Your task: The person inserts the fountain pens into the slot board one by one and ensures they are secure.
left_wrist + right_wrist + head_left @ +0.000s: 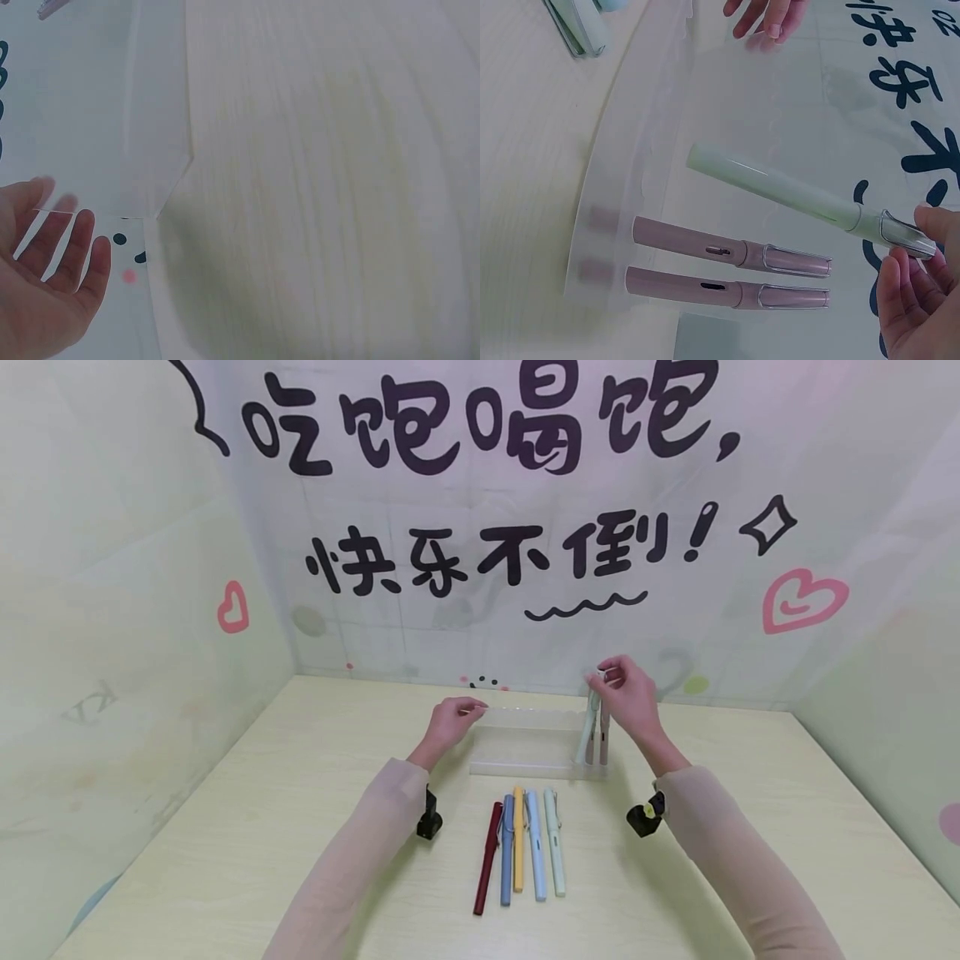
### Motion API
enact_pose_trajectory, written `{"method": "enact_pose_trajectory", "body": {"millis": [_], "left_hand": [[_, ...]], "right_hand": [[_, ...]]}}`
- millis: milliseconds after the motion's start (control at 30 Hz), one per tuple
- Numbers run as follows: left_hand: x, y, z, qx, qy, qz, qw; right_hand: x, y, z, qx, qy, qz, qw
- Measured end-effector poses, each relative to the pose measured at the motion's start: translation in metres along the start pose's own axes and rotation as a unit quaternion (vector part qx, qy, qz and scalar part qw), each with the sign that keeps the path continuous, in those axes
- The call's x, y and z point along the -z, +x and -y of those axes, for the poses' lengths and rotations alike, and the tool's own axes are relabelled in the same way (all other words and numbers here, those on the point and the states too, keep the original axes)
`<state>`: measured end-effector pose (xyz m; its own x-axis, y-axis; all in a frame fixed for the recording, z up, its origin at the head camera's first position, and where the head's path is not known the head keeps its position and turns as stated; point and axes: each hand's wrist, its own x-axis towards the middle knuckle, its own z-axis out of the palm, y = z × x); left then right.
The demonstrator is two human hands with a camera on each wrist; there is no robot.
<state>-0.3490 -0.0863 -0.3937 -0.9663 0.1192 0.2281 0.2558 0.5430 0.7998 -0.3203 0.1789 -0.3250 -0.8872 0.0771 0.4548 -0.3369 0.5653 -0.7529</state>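
A clear plastic pen rack (517, 745) stands near the back of the table. At its upper left corner my left hand (452, 720) pinches the panel's edge between thumb and forefinger, the other fingers spread (64, 274). My right hand (632, 697) holds a pale green pen (776, 189) by its clip end, tilted over the rack's right part. Its lower end hangs above the rack's bottom ledge in the right wrist view, apart from it. Two mauve pens (731, 251) lean side by side in the rack, clips at the top.
In front of the rack lie a dark red pen (488, 857), a grey-blue pen (507, 856), a yellow pen (518, 843), a light blue pen (537, 852) and another pale green pen (555, 847). A printed backdrop (480, 643) rises behind the table.
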Motion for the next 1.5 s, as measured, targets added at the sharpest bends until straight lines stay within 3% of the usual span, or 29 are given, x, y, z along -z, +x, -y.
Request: {"method": "enact_pose_trajectory", "body": {"millis": [500,1233,1500], "left_hand": [[-0.001,0.001,0.003,-0.010,0.002,-0.003,0.9999],[-0.001,0.001,0.002,-0.009,0.001,-0.002,1.0000],[0.000,0.001,0.002,-0.016,-0.003,-0.006,0.9998]], "right_hand": [[-0.011,-0.001,-0.015,0.027,-0.012,-0.031,0.999],[-0.020,-0.009,-0.025,0.036,-0.027,0.020,0.999],[-0.022,-0.010,-0.025,0.044,-0.034,0.021,0.998]]}}
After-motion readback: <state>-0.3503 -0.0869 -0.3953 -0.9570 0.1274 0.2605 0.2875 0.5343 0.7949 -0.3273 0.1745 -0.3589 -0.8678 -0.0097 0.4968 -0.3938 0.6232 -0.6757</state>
